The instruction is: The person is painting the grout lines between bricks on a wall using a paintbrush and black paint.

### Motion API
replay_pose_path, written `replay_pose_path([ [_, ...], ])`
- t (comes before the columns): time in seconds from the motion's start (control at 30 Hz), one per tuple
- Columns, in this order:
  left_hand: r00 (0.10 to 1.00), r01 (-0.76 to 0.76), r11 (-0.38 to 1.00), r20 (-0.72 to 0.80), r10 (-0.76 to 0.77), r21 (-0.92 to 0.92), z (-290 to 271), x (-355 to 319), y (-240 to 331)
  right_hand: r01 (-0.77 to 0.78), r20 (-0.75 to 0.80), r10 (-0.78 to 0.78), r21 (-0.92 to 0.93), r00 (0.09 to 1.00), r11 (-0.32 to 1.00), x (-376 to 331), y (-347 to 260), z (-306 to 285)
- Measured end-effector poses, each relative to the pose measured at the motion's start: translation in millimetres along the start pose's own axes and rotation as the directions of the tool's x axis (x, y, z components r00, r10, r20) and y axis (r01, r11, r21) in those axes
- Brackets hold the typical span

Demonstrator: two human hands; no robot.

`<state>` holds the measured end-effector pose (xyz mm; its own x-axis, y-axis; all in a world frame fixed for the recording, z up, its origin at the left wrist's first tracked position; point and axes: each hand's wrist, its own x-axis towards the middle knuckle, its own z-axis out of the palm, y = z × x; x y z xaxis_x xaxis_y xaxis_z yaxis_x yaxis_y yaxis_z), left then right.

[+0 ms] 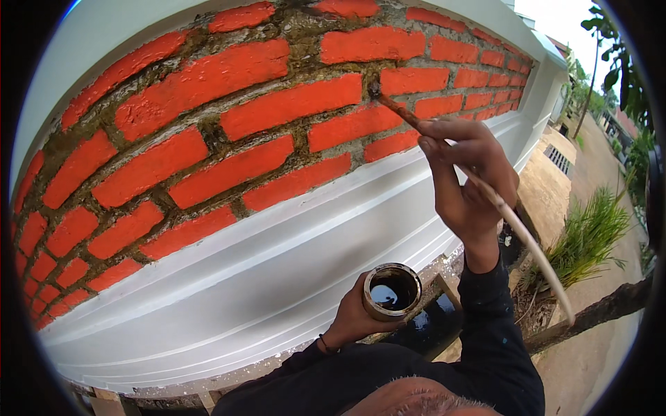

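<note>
Between thumb and fingers, my right hand (pixel 472 170) pinches a long thin paintbrush (pixel 528 243) with a pale wooden handle. Its dark bristle end touches the mortar joint between two orange-red bricks in the upper middle of the brick wall (pixel 291 107). Joints to the left of that spot look dark brown and wet, while those to the right are pale grey. Down at the lower middle, my left hand (pixel 350 315) is wrapped round a small open jar (pixel 392 291). Dark shiny liquid shows inside it, and its rim is stained.
White moulding (pixel 291 256) runs below the bricks and frames them on the right. Under my arms lies a dark opening with water (pixel 433 326). A rough log (pixel 590 315), a spiky green plant (pixel 590 239) and a drain grate (pixel 557 159) are beside the path at right.
</note>
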<state>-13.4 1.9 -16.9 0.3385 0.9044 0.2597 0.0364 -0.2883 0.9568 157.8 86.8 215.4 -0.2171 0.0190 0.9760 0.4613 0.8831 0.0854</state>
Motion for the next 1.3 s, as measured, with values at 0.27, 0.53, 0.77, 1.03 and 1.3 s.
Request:
replay_pose_path([
  [0.27,1.0,-0.027,0.999,0.006,0.028,-0.041,1.9,0.0,-1.0,-0.053,-0.308,0.041,-0.031,0.95,0.998,-4.0,25.7,-2.1],
  [0.53,1.0,-0.011,1.0,-0.017,0.011,0.02,0.9,0.1,-2.9,0.039,-0.327,0.025,0.188,0.945,0.981,-8.6,12.8,18.6],
  [0.77,1.0,-0.027,0.999,0.003,0.027,-0.023,5.3,0.5,1.7,-0.163,-0.467,0.192,0.102,0.863,0.981,-9.2,77.8,-15.3],
  [1.03,1.0,-0.014,1.0,0.025,0.014,-0.005,5.7,5.4,2.6,0.004,-0.37,0.081,0.223,0.925,0.975,-1.3,45.0,8.2],
  [1.3,0.999,-0.034,0.999,0.006,0.034,0.009,7.3,4.3,1.3,-0.112,-0.46,0.113,0.03,0.881,0.993,-2.0,90.2,-18.9],
])
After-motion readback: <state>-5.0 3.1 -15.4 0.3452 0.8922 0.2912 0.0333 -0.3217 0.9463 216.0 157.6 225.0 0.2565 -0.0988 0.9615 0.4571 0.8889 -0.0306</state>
